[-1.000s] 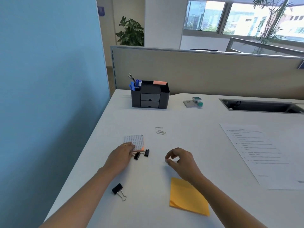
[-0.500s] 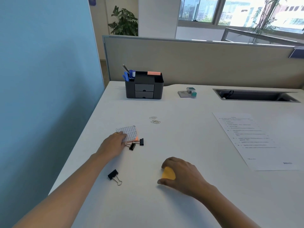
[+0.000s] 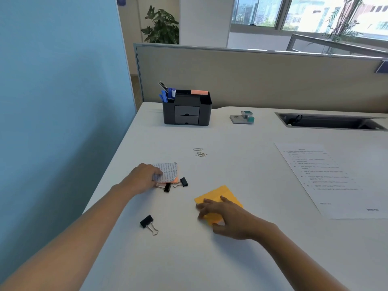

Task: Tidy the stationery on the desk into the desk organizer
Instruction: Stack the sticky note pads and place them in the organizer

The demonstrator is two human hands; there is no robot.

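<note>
a: where is the stationery found relative to the hands?

b: the orange note pad (image 3: 227, 192) is pressed under the spread, nearly straight fingers of the right hand (image 3: 227, 215), with its far corner left showing at 12 o'clock. the patterned note pad (image 3: 169, 171) is covered at its near-left corner by the left hand (image 3: 144, 179); whether it is pinched or only touched cannot be told.

a: and the clips?

b: two binder clips (image 3: 183, 182) are seen just beside the left hand at 4 o'clock, and a lone binder clip (image 3: 147, 221) at its 6 o'clock, apart. paper clips (image 3: 200, 153) are found at 11 o'clock of the right hand. the desk organizer (image 3: 188, 112) is set well apart, at 1 o'clock of the left hand, by the far edge of the desk (image 3: 231, 259).
</note>
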